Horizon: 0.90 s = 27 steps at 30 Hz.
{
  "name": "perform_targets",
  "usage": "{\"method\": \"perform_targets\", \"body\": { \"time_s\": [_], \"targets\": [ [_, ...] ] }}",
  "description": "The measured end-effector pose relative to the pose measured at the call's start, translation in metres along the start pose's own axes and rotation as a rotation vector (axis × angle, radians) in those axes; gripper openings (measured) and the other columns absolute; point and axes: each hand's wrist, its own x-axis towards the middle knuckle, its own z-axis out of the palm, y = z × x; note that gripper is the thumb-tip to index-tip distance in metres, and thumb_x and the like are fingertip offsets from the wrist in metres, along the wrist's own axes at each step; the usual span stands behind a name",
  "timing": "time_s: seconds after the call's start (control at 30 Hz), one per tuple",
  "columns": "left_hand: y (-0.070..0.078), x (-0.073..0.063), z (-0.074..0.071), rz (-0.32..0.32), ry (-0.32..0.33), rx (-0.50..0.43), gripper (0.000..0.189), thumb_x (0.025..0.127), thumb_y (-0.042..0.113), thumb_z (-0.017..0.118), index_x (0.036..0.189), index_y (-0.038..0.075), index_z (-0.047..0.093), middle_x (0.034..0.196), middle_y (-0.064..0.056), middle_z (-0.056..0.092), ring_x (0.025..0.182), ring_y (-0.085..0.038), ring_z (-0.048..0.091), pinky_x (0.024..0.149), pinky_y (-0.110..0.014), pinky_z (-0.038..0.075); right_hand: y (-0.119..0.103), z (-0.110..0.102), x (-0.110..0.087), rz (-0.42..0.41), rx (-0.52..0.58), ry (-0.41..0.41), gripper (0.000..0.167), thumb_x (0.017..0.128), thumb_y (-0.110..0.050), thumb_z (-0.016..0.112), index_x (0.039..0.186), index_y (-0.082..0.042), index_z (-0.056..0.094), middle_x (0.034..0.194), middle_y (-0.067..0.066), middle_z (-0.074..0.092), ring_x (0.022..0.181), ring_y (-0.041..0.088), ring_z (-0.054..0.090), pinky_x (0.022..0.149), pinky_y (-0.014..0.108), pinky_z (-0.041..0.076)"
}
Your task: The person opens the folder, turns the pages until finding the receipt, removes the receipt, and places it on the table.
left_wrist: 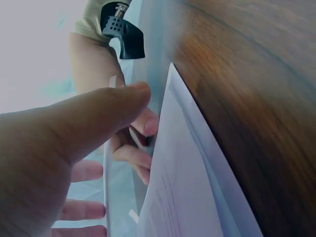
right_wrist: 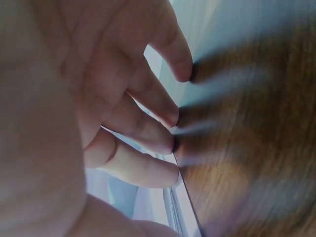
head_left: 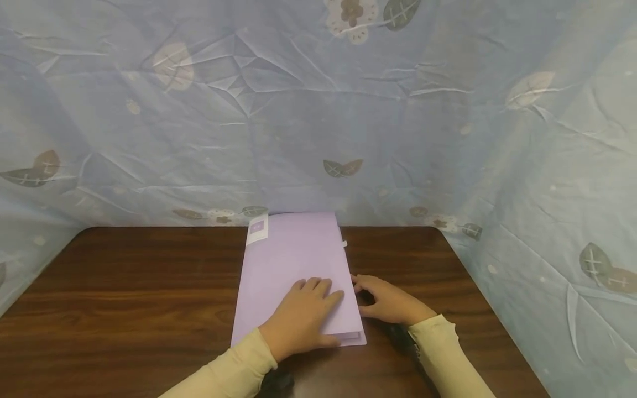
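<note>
While the left hand [head_left: 303, 320] rests, fingers spread, on the purple folder [head_left: 296, 251], the right hand [head_left: 390, 301] touches its edge with parted fingers.

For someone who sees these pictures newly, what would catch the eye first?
The pale purple folder stands out first, lying on the dark wooden table, with the left hand resting on it. The right hand is at its right edge. Behind hangs a bluish cloth with leaf prints.
</note>
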Motion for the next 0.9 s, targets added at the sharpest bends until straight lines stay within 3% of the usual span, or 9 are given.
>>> {"method": "perform_targets", "body": {
  "time_s": [0.3,0.53,0.73,0.9],
  "targets": [
    [0.003,0.006,0.006,0.003,-0.002,0.024,0.079,0.076,0.065,0.081,0.137,0.018,0.062,0.125,-0.007,0.062,0.117,-0.026,0.06,0.096,-0.046,0.052,-0.005,0.004,0.005,-0.015,-0.029,0.005,0.028,0.09,-0.026,0.081,0.108,-0.012,0.066,0.153,0.019,0.051,0.143,0.042,0.045,0.116,0.059,0.037],
    [0.001,0.006,0.0,0.008,0.006,0.0,0.069,0.085,0.063,0.073,0.135,0.017,0.065,0.124,-0.007,0.064,0.115,-0.026,0.062,0.093,-0.044,0.054,-0.005,0.002,0.003,-0.025,-0.031,0.012,0.032,0.089,-0.025,0.082,0.112,-0.01,0.067,0.151,0.021,0.052,0.142,0.043,0.046,0.115,0.059,0.037],
    [-0.002,0.004,-0.01,0.031,0.06,-0.022,0.064,0.087,0.061,0.072,0.133,0.017,0.065,0.124,-0.006,0.065,0.112,-0.024,0.063,0.086,-0.041,0.056,-0.006,0.001,0.0,-0.044,-0.031,0.025,0.042,0.089,-0.026,0.082,0.123,-0.007,0.065,0.142,0.017,0.059,0.136,0.04,0.051,0.113,0.059,0.039],
    [-0.006,0.0,-0.017,0.04,0.104,-0.07,0.071,0.086,0.058,0.075,0.143,0.019,0.059,0.126,-0.005,0.063,0.111,-0.024,0.062,0.085,-0.041,0.055,-0.005,0.001,-0.001,-0.051,-0.039,0.025,0.037,0.089,-0.023,0.082,0.119,-0.008,0.066,0.141,0.017,0.059,0.138,0.042,0.049,0.114,0.061,0.037]
  ]
}}
